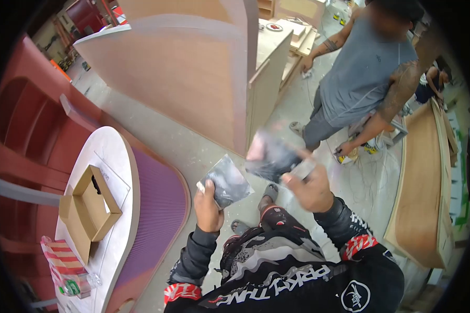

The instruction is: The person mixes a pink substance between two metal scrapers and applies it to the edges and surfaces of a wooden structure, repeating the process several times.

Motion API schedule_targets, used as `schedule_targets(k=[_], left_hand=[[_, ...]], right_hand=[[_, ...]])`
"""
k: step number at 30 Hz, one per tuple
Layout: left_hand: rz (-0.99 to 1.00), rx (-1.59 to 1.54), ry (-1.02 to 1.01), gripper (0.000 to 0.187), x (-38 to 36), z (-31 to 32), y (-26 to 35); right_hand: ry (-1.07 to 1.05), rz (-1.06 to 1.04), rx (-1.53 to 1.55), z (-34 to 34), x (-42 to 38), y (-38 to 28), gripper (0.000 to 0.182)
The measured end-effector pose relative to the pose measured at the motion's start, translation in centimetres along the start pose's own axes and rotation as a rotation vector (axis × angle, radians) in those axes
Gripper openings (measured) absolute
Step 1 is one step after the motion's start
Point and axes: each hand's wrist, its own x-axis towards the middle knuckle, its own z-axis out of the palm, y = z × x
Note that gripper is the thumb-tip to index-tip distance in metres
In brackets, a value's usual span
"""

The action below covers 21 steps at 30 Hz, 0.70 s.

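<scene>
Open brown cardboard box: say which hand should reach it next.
Left, probably: the left hand, holding a glossy grey packet, is nearer the box; the right hand, farther off, holds a blurred dark packet.

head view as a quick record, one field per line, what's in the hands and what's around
left hand: holds a grey packet
right hand: holds a dark packet, blurred
packet contents: cannot tell
white counter: at left, rounded end, purple ribbed side
on counter: open cardboard box, red-striped bag
other person: upper right, grey sleeveless top
far right: curved wooden piece
</scene>
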Motion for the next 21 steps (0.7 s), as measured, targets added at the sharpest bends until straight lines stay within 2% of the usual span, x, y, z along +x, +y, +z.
schedule_targets(k=[1, 2, 4, 8, 11, 13, 14, 16, 17, 19, 20, 21], left_hand=[[-0.231, -0.16, 0.025, 0.032, 0.6, 0.3, 0.4], [-0.247, -0.154, 0.015, 0.032, 1.1, 0.8, 0.7], [-0.521, -0.436, -0.179, 0.03, 1.9, 2.4, 1.0], [-0.585, -0.506, -0.236, 0.035, 3.5, 4.6, 1.2], [-0.474, -0.307, -0.153, 0.035, 5.5, 6.3, 1.4], [-0.417, -0.231, -0.079, 0.035, 6.9, 6.4, 0.9], [-0.432, -0.22, -0.071, 0.035, 7.5, 6.9, 1.0], [-0.202, -0.351, -0.118, 0.032, 8.5, 8.4, 2.2], [-0.168, -0.389, -0.176, 0.032, 9.0, 9.4, 3.0], [-0.104, -0.39, -0.16, 0.032, 10.3, 10.6, 2.8], [-0.089, -0.379, -0.129, 0.032, 10.9, 11.2, 2.6], [-0.1, -0.361, -0.126, 0.032, 11.5, 11.4, 1.9]], right_hand=[[-0.066, -0.384, -0.141, 0.3, 0.5, 1.1, 0.044], [-0.051, -0.374, -0.146, 0.4, 0.8, 1.6, 0.044], [-0.247, -0.776, -0.383, 0.2, 1.4, 2.2, 0.047], [-0.249, -0.712, -0.467, -0.8, 1.9, 4.9, 0.05], [-0.204, -0.618, -0.486, -2.8, 2.9, 8.0, 0.052], [-0.164, -0.389, -0.474, -4.5, 3.0, 9.6, 0.054], [-0.156, -0.374, -0.463, -5.9, 3.0, 11.6, 0.054], [-0.38, -0.276, -0.658, -8.3, 2.7, 17.2, 0.057], [-0.372, -0.267, -0.641, -8.8, 2.3, 18.8, 0.057], [-0.166, 0.1, -0.355, -10.5, 2.3, 21.6, 0.057], [-0.177, 0.094, -0.342, -11.3, 2.6, 22.9, 0.057], [-0.008, 0.065, -0.317, -12.0, 3.1, 24.2, 0.055]])
